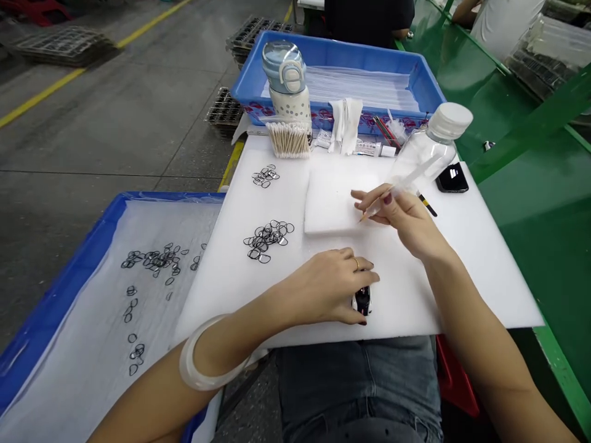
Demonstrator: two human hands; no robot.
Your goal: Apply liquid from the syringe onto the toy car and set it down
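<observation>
Left hand [333, 284] palm-down on the white foam sheet [480, 271], fingers pinching a small black-and-white part [362, 301] at the near edge. Right hand [401, 216] raised, pinching a clear syringe [401, 183], tip over the foam pad [329, 203]. Two ring piles [268, 239] on the sheet. Two bottles behind; labels unreadable.

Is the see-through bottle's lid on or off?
On. The white cap sits on top of the clear bottle, which stands upright on the white foam sheet.
</observation>
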